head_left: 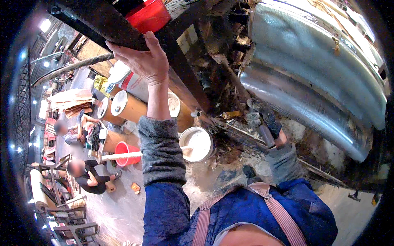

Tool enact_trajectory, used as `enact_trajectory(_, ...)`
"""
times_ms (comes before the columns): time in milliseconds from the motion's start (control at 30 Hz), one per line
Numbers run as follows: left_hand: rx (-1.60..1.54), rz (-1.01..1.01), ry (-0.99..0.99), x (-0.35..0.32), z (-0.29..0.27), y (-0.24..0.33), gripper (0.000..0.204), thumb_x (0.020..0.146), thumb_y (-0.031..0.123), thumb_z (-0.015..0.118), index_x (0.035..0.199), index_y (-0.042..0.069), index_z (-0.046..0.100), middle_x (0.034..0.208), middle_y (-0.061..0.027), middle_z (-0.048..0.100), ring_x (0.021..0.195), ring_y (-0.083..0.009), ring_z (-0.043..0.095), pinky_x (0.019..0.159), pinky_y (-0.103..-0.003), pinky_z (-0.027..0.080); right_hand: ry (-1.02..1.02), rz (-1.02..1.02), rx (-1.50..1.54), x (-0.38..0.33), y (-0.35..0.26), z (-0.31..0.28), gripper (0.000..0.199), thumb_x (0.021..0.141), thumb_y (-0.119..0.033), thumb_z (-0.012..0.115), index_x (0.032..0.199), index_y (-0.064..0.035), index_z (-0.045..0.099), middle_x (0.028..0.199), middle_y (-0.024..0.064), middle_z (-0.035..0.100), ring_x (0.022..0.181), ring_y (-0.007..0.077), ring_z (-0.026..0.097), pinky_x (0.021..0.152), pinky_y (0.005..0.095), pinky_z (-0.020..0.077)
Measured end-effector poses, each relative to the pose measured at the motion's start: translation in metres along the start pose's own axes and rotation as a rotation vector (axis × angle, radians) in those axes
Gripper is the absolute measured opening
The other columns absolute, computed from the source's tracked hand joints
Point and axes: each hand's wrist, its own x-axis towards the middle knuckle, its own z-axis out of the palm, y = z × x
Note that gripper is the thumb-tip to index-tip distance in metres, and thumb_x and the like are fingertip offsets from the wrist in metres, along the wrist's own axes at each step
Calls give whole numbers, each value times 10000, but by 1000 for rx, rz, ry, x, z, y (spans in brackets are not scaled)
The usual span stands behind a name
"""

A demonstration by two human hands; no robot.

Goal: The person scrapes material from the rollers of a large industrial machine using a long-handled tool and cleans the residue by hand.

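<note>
My left hand (143, 61) is bare and raised high. Its thumb and fingers press against the edge of a dark beam (106, 26), and the fingertips are partly hidden. Just beyond the thumb is a red container (148, 17). Lower on the right, my right hand (269, 119), dark and apparently gloved, is closed around a dark tubular handle (266, 136) beside the machine. Its fingers are hard to make out against the dark frame. Above and right of that hand curve large shiny metal rollers (295, 102).
Below my left arm stand a white bucket (207, 141) with pale contents and a pole across it, a red bucket (125, 151), and several brown drums (133, 107). Two people sit on the left, one in dark clothes (94, 180). A grimy rail (246, 141) runs under the rollers.
</note>
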Motion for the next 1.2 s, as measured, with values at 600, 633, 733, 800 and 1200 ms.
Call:
enact_trajectory(600, 113, 9, 32, -3, 2, 4, 889, 793, 378, 601, 1354, -100, 104, 1175, -325, 363, 1041, -452, 424, 876, -493, 365, 169, -308, -776, 151, -22, 35, 250, 878, -198, 539, 1080, -51, 547, 860, 62, 607, 684, 160, 562, 591, 274, 486)
enact_trajectory(633, 111, 13, 37, -1, -1, 5, 891, 794, 382, 600, 1355, -99, 102, 1180, -327, 360, 1046, -453, 422, 879, -493, 364, 169, -363, -786, 134, -12, 31, 280, 885, -197, 532, 1119, -43, 522, 885, 55, 604, 691, 151, 556, 598, 268, 485)
enact_trajectory(733, 101, 16, 30, 0, -6, 7, 896, 798, 396, 595, 1355, -99, 98, 1198, -335, 348, 1061, -458, 416, 889, -491, 361, 170, -395, -798, 85, 3, 13, 358, 897, -194, 519, 1212, -38, 456, 937, 40, 594, 698, 129, 548, 603, 250, 481)
enact_trajectory(800, 116, 13, 28, -2, -2, 2, 899, 801, 407, 591, 1355, -99, 96, 1213, -341, 337, 1071, -461, 410, 894, -489, 360, 153, -322, -764, 63, 2, 8, 386, 891, -194, 526, 1238, -52, 433, 941, 33, 590, 705, 124, 553, 603, 237, 480)
enact_trajectory(1200, 151, -16, 5, -4, 3, 7, 880, 813, 405, 580, 1347, -113, 110, 1253, -340, 319, 1103, -463, 393, 922, -502, 341, 160, -342, -531, 172, 18, -13, 139, 893, -234, 505, 967, -119, 532, 668, 2, 516, 501, 133, 489, 423, 242, 405)
